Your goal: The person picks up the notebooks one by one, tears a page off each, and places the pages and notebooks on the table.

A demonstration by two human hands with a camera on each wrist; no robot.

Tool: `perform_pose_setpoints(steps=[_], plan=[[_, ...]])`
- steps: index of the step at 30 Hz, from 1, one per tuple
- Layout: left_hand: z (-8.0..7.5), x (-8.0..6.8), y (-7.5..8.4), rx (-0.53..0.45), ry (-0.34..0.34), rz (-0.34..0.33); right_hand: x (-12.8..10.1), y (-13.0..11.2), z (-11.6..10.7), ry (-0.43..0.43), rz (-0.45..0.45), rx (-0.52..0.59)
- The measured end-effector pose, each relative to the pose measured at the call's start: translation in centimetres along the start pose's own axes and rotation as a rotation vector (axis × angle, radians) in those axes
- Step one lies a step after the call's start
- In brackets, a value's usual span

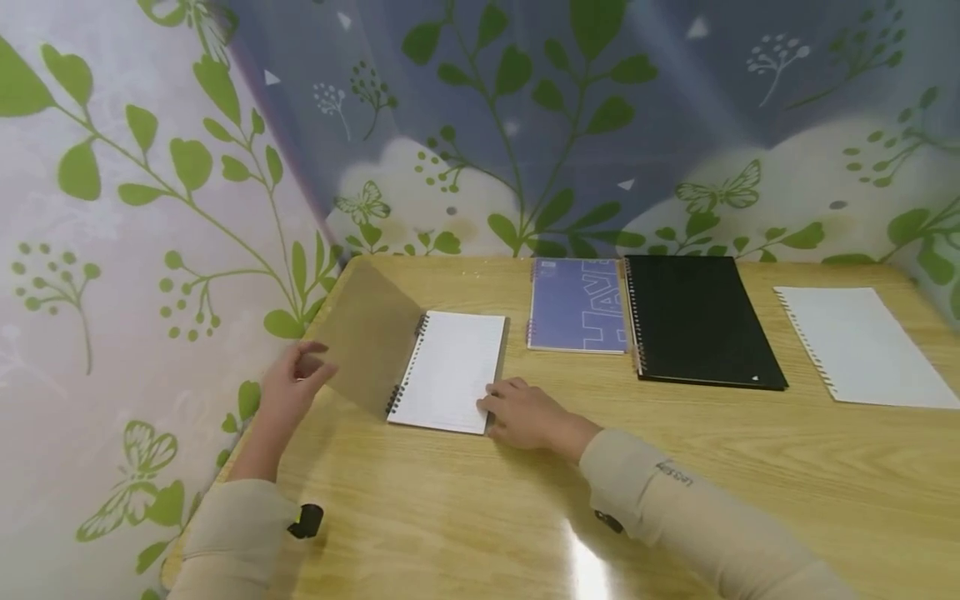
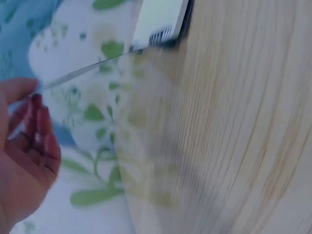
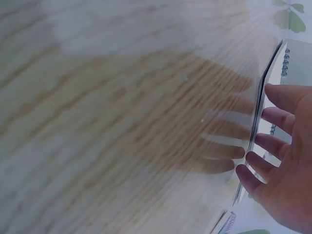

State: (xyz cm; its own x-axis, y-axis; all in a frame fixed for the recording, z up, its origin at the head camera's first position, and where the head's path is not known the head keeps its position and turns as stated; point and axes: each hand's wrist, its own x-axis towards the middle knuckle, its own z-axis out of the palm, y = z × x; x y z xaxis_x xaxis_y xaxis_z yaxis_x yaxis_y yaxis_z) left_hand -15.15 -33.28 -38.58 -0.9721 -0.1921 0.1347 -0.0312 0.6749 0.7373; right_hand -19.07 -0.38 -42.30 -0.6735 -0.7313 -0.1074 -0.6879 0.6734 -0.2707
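A small spiral notebook (image 1: 450, 371) lies open on the near-left part of the wooden table (image 1: 465, 517), its white lined page facing up and its dark wire binding running along the left edge. Its translucent cover (image 1: 369, 333) is swung out to the left and stands lifted off the tabletop, tilted, hinged at the spirals. The left hand (image 1: 291, 390) holds that cover at its outer lower edge, thumb and fingers closed on the thin sheet; in the left wrist view the sheet's edge meets the fingertips (image 2: 35, 100), though the picture is too blurred to show the pinch finely. The right hand (image 1: 525, 412) rests at the page's lower right corner, fingers extended and slightly apart, their tips pressing the notebook's edge; the right wrist view shows the same spread fingers (image 3: 265, 146) against the edge. Both forearms wear beige sleeves (image 1: 675, 500). Farther back on the table, well apart from the hands, lies a closed blue spiral notebook (image 1: 577, 304), and just beside it to the right a larger black notebook (image 1: 697, 321), their bindings touching or nearly so. Toward the right edge lies a loose white sheet (image 1: 862, 346) with punched holes along its left side. A wall covering with green leaves and butterflies (image 1: 150, 208) surrounds the table.
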Motion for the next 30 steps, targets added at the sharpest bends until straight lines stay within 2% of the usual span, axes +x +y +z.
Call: perform_pose_setpoints(steps=[3, 6, 11, 16, 18, 20, 22, 25, 28, 30], plan=[[1.9, -0.6, 1.4, -0.051, 0.022, 0.129, 0.0, 0.1, 0.1, -0.010, 0.011, 0.014], [4.0, -0.8, 2.6, -0.011, -0.037, 0.205, 0.1, 0.4, 0.2, -0.016, 0.023, 0.044], [7.4, -1.0, 3.7, 0.251, -0.178, 0.234, 0.2, 0.8, 0.2, -0.017, 0.026, 0.097], [9.5, -1.4, 4.4, 0.447, -0.182, 0.287, 0.2, 1.1, -0.2, -0.027, 0.000, 0.192], [9.9, -1.6, 4.7, 0.492, -0.185, 0.287, 0.3, 1.3, -0.4, -0.004, -0.004, 0.302], [10.4, -1.7, 5.0, 0.533, -0.190, 0.278, 0.6, 1.4, -0.6, 0.020, 0.036, 0.479], [11.0, -1.8, 5.2, 0.575, -0.188, 0.261, 0.9, 1.6, -0.7, 0.076, 0.096, 0.683], [11.9, -1.9, 5.3, 0.636, -0.191, 0.227, 1.4, 1.3, -1.0, 0.150, 0.233, 0.978], [12.5, -2.1, 5.5, 0.698, -0.229, 0.179, 2.0, 0.6, -1.0, 0.207, 0.317, 1.050], [12.5, -2.3, 5.8, 0.716, -0.271, 0.148, 2.2, 0.2, -0.9, 0.223, 0.343, 0.969]])
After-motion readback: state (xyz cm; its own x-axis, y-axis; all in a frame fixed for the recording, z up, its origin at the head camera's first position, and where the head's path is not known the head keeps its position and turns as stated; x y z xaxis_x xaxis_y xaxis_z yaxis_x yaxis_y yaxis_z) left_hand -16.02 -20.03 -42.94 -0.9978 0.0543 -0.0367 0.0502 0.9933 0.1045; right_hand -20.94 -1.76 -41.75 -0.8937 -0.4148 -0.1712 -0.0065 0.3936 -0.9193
